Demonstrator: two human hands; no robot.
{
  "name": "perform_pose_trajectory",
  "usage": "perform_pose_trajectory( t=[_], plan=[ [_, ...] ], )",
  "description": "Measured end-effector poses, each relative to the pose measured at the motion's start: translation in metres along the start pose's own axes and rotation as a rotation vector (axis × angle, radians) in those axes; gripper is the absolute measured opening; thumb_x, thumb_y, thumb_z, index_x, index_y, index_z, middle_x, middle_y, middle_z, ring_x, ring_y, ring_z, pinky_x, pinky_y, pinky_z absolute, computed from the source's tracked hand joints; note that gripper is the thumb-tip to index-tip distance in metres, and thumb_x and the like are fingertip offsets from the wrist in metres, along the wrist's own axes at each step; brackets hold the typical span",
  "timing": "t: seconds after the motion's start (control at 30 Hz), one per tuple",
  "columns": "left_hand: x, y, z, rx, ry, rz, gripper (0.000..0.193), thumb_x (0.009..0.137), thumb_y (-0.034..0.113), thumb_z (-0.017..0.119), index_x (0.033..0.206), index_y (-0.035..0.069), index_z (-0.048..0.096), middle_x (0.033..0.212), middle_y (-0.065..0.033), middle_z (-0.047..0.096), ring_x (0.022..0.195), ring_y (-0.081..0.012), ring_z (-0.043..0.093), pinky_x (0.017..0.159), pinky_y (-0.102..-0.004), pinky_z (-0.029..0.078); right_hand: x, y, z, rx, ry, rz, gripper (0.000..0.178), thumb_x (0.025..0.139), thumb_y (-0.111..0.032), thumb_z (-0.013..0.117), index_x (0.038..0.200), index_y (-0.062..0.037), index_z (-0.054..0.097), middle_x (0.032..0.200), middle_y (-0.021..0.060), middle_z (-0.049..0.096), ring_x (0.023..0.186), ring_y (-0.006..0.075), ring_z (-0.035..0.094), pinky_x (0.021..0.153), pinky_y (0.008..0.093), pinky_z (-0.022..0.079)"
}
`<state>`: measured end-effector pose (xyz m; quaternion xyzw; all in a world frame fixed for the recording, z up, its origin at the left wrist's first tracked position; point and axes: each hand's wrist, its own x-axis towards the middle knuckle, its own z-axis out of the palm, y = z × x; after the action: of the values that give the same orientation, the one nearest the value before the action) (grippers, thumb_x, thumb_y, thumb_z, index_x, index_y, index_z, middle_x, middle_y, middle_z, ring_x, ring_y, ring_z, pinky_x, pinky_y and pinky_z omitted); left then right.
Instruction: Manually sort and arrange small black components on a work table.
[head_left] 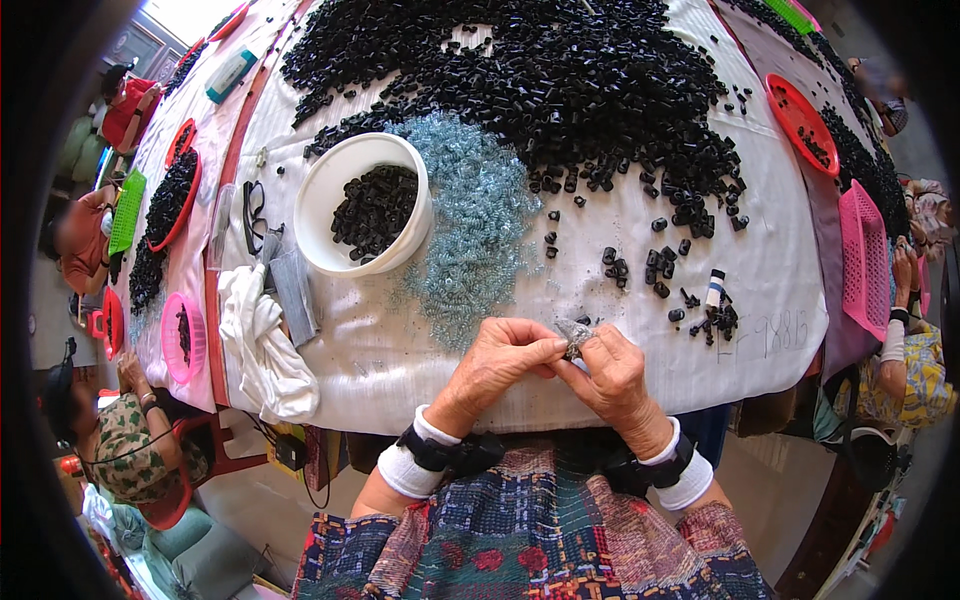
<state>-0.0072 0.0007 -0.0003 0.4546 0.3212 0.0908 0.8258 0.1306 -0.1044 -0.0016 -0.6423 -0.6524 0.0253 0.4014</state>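
Near the table's front edge my left hand (500, 362) and my right hand (614, 375) meet, thumbs and fingertips close together. Between the right hand's fingers sits a small grey, glinting piece (574, 333), its kind too small to make out. My left hand is closed in a pinch against it; whatever lies in those fingertips is hidden. Just beyond the hands spreads a heap of small pale-blue see-through coil-like pieces (468, 240). Behind it lies a large heap of small black plastic parts (540, 90). A white tub (313, 225) holds more black parts.
At left lie a white cloth (262, 345), a grey cloth (293, 292) and eyeglasses (253, 215). Right of my hands, a small white bottle (715, 288) stands among black bits (716, 322). Red trays (803, 125) and pink baskets (862, 262) line neighbouring tables, where other people sit.
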Motion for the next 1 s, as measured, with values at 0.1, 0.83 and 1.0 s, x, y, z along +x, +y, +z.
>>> perform_pose_trajectory(
  t=[0.1,0.83,1.0],
  plan=[
    [0.000,0.002,0.001,0.047,-0.005,0.020,0.020,0.084,0.018,0.065,0.087,-0.001,0.067,0.078,-0.0037,0.065,0.069,-0.0094,0.060,0.063,-0.0212,0.050,0.001,-0.002,0.002,0.027,0.050,0.016,0.022,0.064,-0.007,0.074,0.070,-0.0012,0.053,0.065,0.0113,0.050,0.057,0.0273,0.052,0.048,0.0350,0.044],
    [-0.009,0.035,-0.013,-0.253,0.142,0.212,0.017,0.088,0.016,0.060,0.094,0.000,0.062,0.083,-0.0122,0.066,0.069,-0.0162,0.065,0.059,-0.0267,0.055,0.028,0.026,-0.036,-0.219,-0.015,0.105,0.043,0.075,-0.021,0.067,0.108,0.0034,0.052,0.110,0.0223,0.051,0.101,0.0356,0.049,0.084,0.0422,0.045],
    [-0.007,0.065,-0.053,-0.347,0.259,0.435,0.017,0.089,0.017,0.058,0.095,0.002,0.061,0.082,-0.0119,0.067,0.066,-0.0184,0.067,0.055,-0.0278,0.057,0.039,0.077,-0.035,-0.660,0.055,0.309,0.041,0.077,-0.019,0.063,0.112,-0.0010,0.052,0.122,0.0233,0.045,0.111,0.0371,0.043,0.088,0.0467,0.043]
  ],
)
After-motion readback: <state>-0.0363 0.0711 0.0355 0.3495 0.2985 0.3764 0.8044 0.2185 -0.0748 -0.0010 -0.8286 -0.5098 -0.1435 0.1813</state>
